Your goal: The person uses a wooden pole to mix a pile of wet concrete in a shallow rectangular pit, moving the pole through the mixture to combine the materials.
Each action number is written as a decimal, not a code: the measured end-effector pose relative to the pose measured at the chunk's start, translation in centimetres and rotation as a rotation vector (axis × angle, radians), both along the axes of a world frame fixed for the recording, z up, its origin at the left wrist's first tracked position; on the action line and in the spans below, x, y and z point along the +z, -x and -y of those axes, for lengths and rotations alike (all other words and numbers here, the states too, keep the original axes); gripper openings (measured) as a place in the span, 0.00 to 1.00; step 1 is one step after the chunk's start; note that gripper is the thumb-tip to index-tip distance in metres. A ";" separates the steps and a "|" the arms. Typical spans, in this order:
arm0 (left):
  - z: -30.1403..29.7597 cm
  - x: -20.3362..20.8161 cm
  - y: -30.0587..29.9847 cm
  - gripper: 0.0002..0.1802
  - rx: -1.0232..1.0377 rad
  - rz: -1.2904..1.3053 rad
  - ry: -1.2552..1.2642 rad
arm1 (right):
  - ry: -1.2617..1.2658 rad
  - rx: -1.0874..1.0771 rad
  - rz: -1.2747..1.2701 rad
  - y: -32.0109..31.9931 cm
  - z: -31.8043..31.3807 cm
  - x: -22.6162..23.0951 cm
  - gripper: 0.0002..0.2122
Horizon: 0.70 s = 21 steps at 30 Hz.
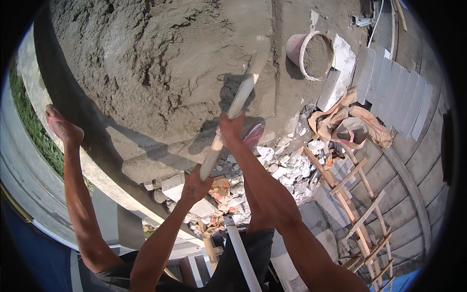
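Both my hands are wrapped round the pale wooden handle of a long-handled tool, which slants up and to the right over wet grey mortar. My left hand is closed on its lower end. Farther up, my right hand grips the shaft. The tool's far end is coated in mortar and blends into it, so I cannot tell the shape of its head. A thick, rough heap of mortar spreads left of the shaft; a smoother layer lies to its right.
My left foot, in a pink sandal, is on a pale wall edge; my other sandal is beside white rubble. A bucket of mortar, torn paper sacks, stacked grey strips and a wooden ladder stand right.
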<state>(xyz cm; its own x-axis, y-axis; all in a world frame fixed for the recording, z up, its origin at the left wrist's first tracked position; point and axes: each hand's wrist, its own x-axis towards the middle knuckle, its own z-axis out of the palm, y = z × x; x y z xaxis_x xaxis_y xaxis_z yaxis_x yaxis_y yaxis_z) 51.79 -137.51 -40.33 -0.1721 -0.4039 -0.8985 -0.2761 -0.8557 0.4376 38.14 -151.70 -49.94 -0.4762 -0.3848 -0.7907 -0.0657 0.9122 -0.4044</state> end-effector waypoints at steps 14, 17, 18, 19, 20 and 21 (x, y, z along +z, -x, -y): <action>7.9 -4.9 17.3 0.20 0.401 -0.218 0.143 | 0.174 0.487 -0.192 9.7 12.1 1.3 0.24; 11.9 -8.1 24.6 0.18 0.566 -0.227 0.130 | 0.209 0.603 -0.230 13.6 18.5 -1.6 0.25; 13.1 -8.0 27.2 0.18 0.580 -0.240 0.085 | 0.139 0.710 -0.252 15.2 20.1 -2.3 0.25; 13.7 -8.1 29.0 0.17 0.591 -0.233 0.039 | 0.068 0.811 -0.254 15.8 20.6 -3.1 0.25; 14.7 -7.2 31.2 0.18 0.606 -0.299 -0.085 | 0.071 0.818 -0.268 18.3 20.5 -3.7 0.25; 16.2 -5.8 33.8 0.18 0.618 -0.372 -0.207 | 0.044 0.924 -0.370 21.5 20.4 -4.4 0.25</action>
<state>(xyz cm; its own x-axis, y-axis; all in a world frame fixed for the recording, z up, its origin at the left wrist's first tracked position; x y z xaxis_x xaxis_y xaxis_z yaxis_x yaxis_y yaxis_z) 18.03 -153.71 -46.09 -0.2760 -0.3547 -0.8933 0.4164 -0.8818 0.2214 16.64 -172.06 -54.32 -0.1882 -0.7539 -0.6295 -0.8715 0.4237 -0.2469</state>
